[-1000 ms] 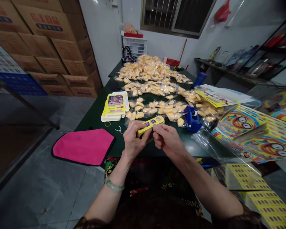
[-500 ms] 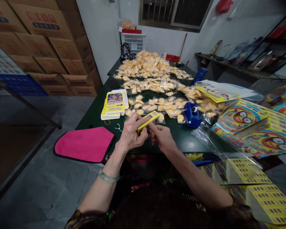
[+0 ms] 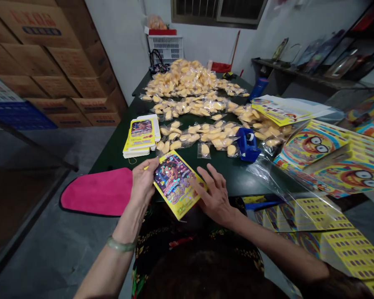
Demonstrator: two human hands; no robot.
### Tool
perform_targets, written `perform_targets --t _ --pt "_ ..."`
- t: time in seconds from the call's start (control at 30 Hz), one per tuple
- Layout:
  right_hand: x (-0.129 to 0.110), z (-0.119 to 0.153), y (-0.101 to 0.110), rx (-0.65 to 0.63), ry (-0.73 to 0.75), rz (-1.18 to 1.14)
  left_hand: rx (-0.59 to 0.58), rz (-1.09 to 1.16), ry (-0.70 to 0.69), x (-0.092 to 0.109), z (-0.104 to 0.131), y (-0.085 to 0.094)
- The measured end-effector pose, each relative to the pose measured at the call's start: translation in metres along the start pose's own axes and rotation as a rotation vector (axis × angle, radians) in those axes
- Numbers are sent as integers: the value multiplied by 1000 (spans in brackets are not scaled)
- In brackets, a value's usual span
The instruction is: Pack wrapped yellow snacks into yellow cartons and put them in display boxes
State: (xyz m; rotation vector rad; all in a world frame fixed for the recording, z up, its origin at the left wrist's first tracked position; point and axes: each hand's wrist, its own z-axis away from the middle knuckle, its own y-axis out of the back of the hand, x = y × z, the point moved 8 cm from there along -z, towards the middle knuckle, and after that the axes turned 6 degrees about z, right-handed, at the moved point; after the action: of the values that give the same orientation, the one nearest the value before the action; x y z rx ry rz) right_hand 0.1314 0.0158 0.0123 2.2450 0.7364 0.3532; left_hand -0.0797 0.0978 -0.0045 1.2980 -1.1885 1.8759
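Observation:
A flat yellow printed box [image 3: 176, 180] with a shiny picture on its face is tilted above the table's near edge. My left hand [image 3: 144, 178] grips it by its upper left edge, thumb on the front. At the box's right side, my right hand [image 3: 214, 193] has its fingers spread, one of them over the printed face. Just beyond lies a single bagged yellow sponge [image 3: 205, 150]. Rows of bagged sponges [image 3: 193, 135] stretch behind it. A stack of similar yellow boxes [image 3: 140, 135] sits to the left.
A blue tape dispenser [image 3: 248, 145] stands on the green table [image 3: 230, 178], right of the sponges. Printed display boxes [image 3: 324, 149] fill the right side, with more packed below [image 3: 339, 249]. A pink padded piece [image 3: 96, 192] sticks out at left. Cartons [image 3: 65, 62] are stacked back left.
The yellow box has turned from its narrow side to its broad printed face and come lower. My right hand has opened from a pinch, and my left hand has shifted left.

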Motion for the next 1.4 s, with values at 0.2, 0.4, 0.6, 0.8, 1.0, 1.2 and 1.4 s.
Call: perform_targets --t 0.2,0.4,0.6,0.8,1.0,1.2,1.4 --pt "-5 -19 33 -32 135 -247 69 -159 -235 8 14 21" --pt "33 -42 12 -251 -580 -840 -301 -912 -1177 35 110 -35" --pt "17 -67 -34 -654 -487 -1324 -390 -1023 -951 25 117 -19" --pt "25 -136 -112 -321 142 -349 -220 -755 -823 42 119 38" --pt "2 -153 -173 -344 424 -203 -113 -786 -816 52 119 52" --pt "81 -159 -134 -64 -74 -466 -147 -985 -905 60 106 22" --pt "160 -152 -44 218 -601 -1060 -87 -1365 -921 50 76 -29"
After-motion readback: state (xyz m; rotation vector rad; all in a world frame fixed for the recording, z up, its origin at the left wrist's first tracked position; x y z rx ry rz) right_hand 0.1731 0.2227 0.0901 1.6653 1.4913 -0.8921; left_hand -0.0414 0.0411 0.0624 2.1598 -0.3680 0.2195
